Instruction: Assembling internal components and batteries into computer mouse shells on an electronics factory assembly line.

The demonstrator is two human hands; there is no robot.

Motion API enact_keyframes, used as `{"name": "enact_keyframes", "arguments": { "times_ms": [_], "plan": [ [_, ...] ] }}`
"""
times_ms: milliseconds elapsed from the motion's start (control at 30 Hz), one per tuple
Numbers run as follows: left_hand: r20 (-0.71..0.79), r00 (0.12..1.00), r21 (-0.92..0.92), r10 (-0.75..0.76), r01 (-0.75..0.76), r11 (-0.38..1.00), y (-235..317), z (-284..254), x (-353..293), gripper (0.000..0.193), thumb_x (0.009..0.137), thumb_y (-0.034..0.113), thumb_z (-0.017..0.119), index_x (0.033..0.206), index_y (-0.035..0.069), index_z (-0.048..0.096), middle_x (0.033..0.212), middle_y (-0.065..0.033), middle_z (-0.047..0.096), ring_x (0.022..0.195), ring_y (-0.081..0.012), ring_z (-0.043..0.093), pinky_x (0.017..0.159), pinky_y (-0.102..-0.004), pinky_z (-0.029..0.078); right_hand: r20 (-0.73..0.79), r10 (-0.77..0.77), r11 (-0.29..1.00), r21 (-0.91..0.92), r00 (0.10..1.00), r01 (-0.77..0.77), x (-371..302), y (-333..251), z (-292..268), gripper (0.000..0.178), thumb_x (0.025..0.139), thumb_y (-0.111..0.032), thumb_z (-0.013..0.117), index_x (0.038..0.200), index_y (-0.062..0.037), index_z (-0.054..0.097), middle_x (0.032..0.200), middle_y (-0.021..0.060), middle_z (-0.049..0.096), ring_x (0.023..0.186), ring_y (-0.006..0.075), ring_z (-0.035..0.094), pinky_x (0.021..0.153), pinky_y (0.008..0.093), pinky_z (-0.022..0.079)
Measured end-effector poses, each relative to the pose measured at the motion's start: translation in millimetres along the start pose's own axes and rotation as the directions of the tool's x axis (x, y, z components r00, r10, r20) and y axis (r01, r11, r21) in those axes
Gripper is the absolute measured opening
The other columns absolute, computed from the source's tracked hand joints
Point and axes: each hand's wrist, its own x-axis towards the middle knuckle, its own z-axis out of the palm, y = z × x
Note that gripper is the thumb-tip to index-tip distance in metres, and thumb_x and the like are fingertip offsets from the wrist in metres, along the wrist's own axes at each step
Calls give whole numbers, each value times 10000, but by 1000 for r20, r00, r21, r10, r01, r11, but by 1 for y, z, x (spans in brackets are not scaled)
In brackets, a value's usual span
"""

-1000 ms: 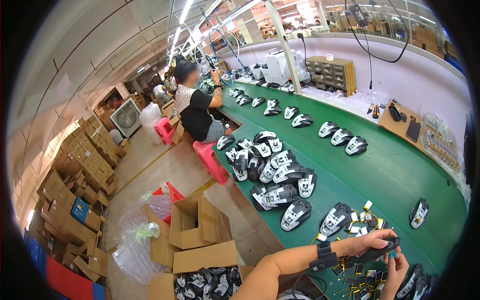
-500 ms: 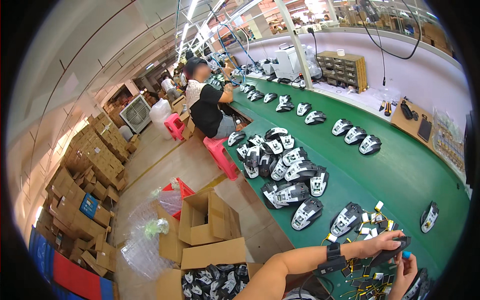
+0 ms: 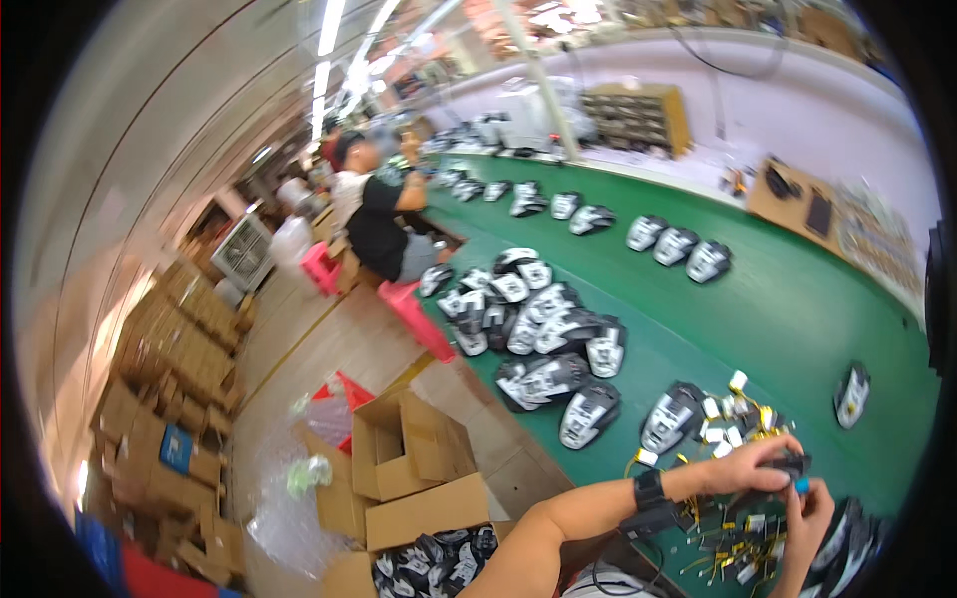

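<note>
My left hand (image 3: 756, 466), with a dark band (image 3: 650, 490) at the wrist, is closed around a dark computer mouse shell (image 3: 795, 464) above the near right part of the green bench. My right hand (image 3: 812, 513) is raised just below the shell, fingers drawn together. A small blue piece (image 3: 801, 485) shows at its fingertips; whether it is held or worn on a finger I cannot make out. Around both hands lie small battery packs (image 3: 758, 524) with yellow ends and thin wires. Black-and-white mouse shells (image 3: 842, 548) sit beside my right hand.
A pile of mouse shells (image 3: 538, 334) covers the bench's left side, and a spaced row (image 3: 678, 245) runs along its far side. One shell (image 3: 852, 396) lies at the right. Cardboard boxes (image 3: 411, 444) stand left of the bench. A seated co-worker (image 3: 379, 214) is farther along.
The view has swung, so the bench and its things sit farther left and blur slightly. My left hand still holds the shell, now tilted flatter, with my right hand close below.
</note>
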Motion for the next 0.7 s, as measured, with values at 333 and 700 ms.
{"name": "enact_keyframes", "arguments": {
  "times_ms": [333, 700],
  "plan": [
    [-348, 937, -274, -18, -83, 958, 31, 6, -13, 641, 864, 359, 670, 1343, 77, 351, 1029, -100, 549, 883, -181, 574, 800, -344, 508, 121, 62, 877, 468, 991, -112, 7, -44, 13, 96, 937, -94, 565, 977, -8, 553, 896, 51, 632, 813, 95, 587, 767, 255, 465],
    [-548, 827, -270, -123, -36, 962, 26, 16, -8, 373, 874, 156, 675, 1169, 48, 474, 1027, -45, 595, 944, -135, 603, 843, -302, 489, 167, 66, 871, 471, 984, -138, -9, -48, 16, 100, 924, -89, 592, 973, -18, 542, 827, 6, 589, 749, 71, 549, 671, 234, 450]
  ]
}}
